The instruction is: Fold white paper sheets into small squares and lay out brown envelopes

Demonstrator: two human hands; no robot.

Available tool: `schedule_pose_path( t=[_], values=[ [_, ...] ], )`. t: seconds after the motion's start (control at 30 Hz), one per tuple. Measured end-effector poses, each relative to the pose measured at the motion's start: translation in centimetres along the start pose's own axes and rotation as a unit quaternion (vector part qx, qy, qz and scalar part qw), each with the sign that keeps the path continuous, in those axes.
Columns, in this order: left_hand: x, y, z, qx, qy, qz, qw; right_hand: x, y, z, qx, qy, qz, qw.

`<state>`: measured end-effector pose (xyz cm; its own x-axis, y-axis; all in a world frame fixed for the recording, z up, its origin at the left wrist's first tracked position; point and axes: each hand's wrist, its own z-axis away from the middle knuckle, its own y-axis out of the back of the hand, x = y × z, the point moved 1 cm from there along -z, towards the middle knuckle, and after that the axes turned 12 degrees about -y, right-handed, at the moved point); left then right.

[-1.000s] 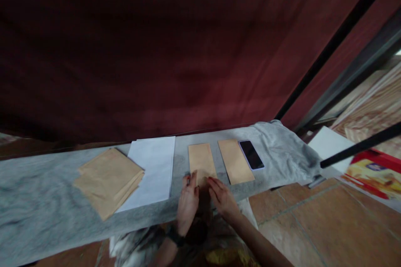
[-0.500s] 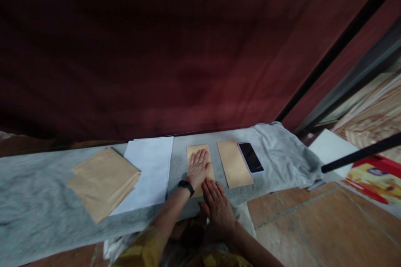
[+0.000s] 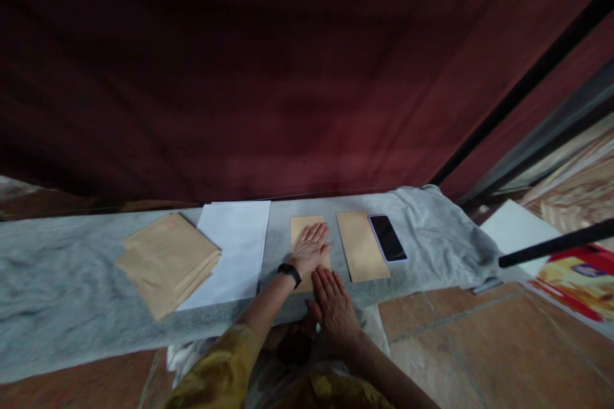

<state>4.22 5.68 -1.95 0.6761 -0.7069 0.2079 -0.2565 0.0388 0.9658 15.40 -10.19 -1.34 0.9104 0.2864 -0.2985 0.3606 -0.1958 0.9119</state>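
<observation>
A brown paper envelope (image 3: 300, 225) lies on the grey cloth in front of me, partly covered by my hands. Flat on its middle rests my left hand (image 3: 311, 248), fingers stretched out, with a dark band on the wrist. My right hand (image 3: 332, 307) lies at the envelope's near right corner, fingers extended and the thumb apart. Just right of it is a second brown envelope (image 3: 362, 247), with a phone (image 3: 387, 238) in a pale purple case alongside. White paper sheets (image 3: 237, 252) lie to the left, partly under a loose stack of brown envelopes (image 3: 170, 259).
A grey cloth (image 3: 57, 281) covers the long, narrow surface. Behind it hangs a dark red curtain (image 3: 288, 108). Black bars (image 3: 556, 246) cross at the right, near a red and yellow box (image 3: 580, 278). Tiled floor (image 3: 503, 326) shows below.
My left hand has slid slightly right across the envelope. My right hand stays at its near edge. The view has shifted a little; the other papers and the phone keep their places.
</observation>
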Motion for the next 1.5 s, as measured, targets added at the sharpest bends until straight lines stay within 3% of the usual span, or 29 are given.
schedule_pose_path(
  t=[0.63, 0.93, 1.07, 1.33, 1.5],
  values=[
    [4.7, 1.8, 8.2, -0.003, -0.087, 0.047, 0.995, 1.8, 0.0, 2.2, 0.002, 0.019, -0.027, 0.999],
    [6.2, 2.7, 13.0, -0.021, -0.134, 0.002, 0.991, 2.9, 1.9, 2.4, -0.039, 0.017, -0.055, 0.998],
    [6.4, 2.8, 14.0, -0.015, -0.139, -0.014, 0.99, 2.7, 1.6, 0.1, -0.044, -0.006, -0.078, 0.996],
    [6.2, 2.3, 14.0, -0.01, -0.131, -0.036, 0.991, 1.4, -2.8, -7.6, -0.003, -0.071, 0.009, 0.997],
    [6.1, 2.3, 14.0, -0.008, -0.141, -0.05, 0.989, 2.2, -3.6, -10.5, 0.023, -0.102, 0.03, 0.994]
  ],
)
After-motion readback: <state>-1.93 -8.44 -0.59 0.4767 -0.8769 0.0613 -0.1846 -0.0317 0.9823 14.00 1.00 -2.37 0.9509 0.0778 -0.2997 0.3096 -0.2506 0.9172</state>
